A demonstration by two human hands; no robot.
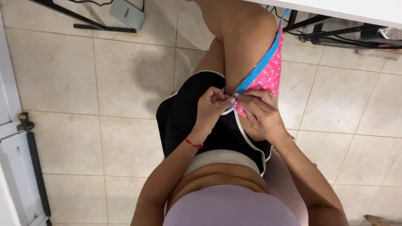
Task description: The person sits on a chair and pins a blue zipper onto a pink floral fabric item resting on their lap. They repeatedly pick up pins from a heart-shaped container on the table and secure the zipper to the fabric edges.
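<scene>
Left hand (211, 106) w/ red thread bracelet (194, 144) and right hand (260, 112) both pinched shut on the corner of a pink patterned cloth w/ blue edging (264, 72), fingertips meeting. Cloth lies draped over the raised knee, prob. as a rest so the edge stays taut. Beyond: beige tiled floor (125, 75), white tabletop (356, 8), black cables (335, 37).

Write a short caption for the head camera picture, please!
Both hands, left hand and right hand, pinch the corner of a pink cloth with blue edging over a knee.
</scene>
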